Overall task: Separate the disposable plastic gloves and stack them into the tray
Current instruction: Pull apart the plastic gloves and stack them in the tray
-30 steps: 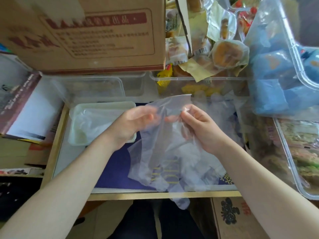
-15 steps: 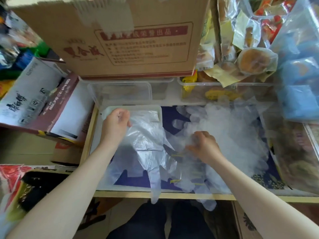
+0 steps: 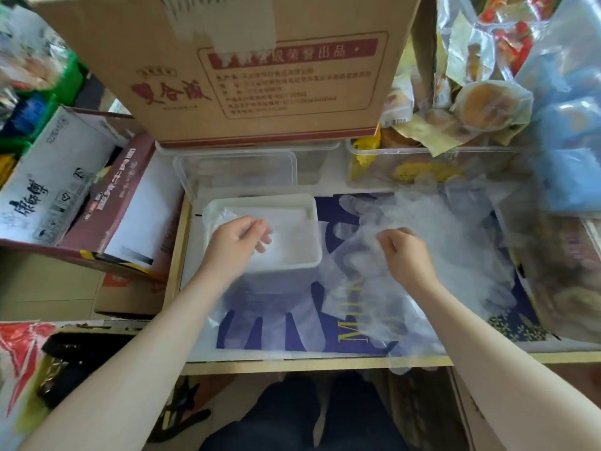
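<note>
The white tray (image 3: 312, 203) sits on the blue mat at the table's left. One clear plastic glove (image 3: 273, 307) lies across it, cuff in the tray and fingers spread over the near rim toward me. My left hand (image 3: 237, 242) hovers over the tray's left part, fingers loosely curled, with nothing plainly held. To the right lies a loose pile of clear gloves (image 3: 461, 242). My right hand (image 3: 406, 255) rests on the pile's left side and pinches the edge of a glove there.
A big cardboard box (image 3: 260, 70) overhangs the back. Clear plastic containers (image 3: 240, 167) stand behind the tray. Bagged snacks and blue packs (image 3: 572, 131) crowd the right side. Printed cartons (image 3: 65, 187) lie at the left. The table's wooden front edge (image 3: 292, 364) runs close to me.
My left hand laid the glove into the tray and drifted right over it. My right hand moved up and right on the pile and pinched a glove.
</note>
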